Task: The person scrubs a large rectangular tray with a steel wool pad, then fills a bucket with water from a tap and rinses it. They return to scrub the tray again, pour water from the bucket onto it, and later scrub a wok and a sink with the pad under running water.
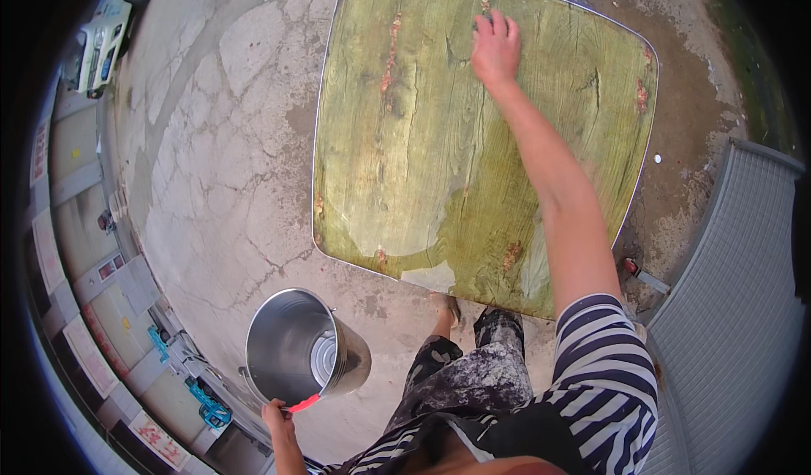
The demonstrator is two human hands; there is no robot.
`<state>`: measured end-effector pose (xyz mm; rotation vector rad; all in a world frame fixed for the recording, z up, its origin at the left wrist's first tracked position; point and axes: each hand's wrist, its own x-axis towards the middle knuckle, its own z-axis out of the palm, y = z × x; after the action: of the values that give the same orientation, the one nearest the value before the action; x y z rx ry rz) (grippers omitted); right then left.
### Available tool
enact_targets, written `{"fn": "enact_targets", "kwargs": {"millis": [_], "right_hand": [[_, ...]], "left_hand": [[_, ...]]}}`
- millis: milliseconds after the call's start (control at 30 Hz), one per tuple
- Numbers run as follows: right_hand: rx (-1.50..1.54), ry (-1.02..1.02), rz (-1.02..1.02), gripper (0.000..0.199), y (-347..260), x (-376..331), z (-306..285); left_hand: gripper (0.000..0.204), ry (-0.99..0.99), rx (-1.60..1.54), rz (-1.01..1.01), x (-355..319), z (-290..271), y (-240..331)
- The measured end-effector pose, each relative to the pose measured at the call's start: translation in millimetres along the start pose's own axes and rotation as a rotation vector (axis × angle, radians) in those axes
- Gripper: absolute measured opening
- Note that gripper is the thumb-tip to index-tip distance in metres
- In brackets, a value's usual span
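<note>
My left hand point(277, 420) is closed on the red-gripped handle of a metal bucket point(353, 358), which hangs tilted so its inside shows, with no contents visible in it. A wood-grain tabletop point(439, 137) with a pale metal edge lies before me, wet and darker in its nearer part. Near its far edge my right hand point(497, 51) presses down with fingers curled. Something small and dark shows at its fingertips, too hidden to name. Reddish-brown worn patches point(391, 61) run along the board's surface.
Cracked concrete point(228, 120) surrounds the board. A grey ribbed metal sheet point(726, 306) stands at right, with a red-ended metal piece point(646, 274) near it. A white vehicle point(106, 36) is parked far left, and blue-green vehicles point(207, 403) stand by the building at lower left.
</note>
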<state>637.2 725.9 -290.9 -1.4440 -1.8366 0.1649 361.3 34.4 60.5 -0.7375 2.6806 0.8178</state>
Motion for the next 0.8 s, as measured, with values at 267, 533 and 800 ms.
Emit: {"fn": "enact_targets", "kwargs": {"millis": [267,533,800], "right_hand": [[0.338,-0.493,-0.602,0.025,-112,-45,58],[-0.428,-0.089,-0.104,0.032,-15,109,143],[0.366,-0.492,-0.474,0.021,-291,-172,97]], "left_hand": [[0.019,0.120,-0.089,-0.065,-19,-25,-25],[0.024,0.158,-0.232,-0.097,-34,-34,-55],[0.023,0.156,-0.094,-0.076,-29,-25,-33]]}}
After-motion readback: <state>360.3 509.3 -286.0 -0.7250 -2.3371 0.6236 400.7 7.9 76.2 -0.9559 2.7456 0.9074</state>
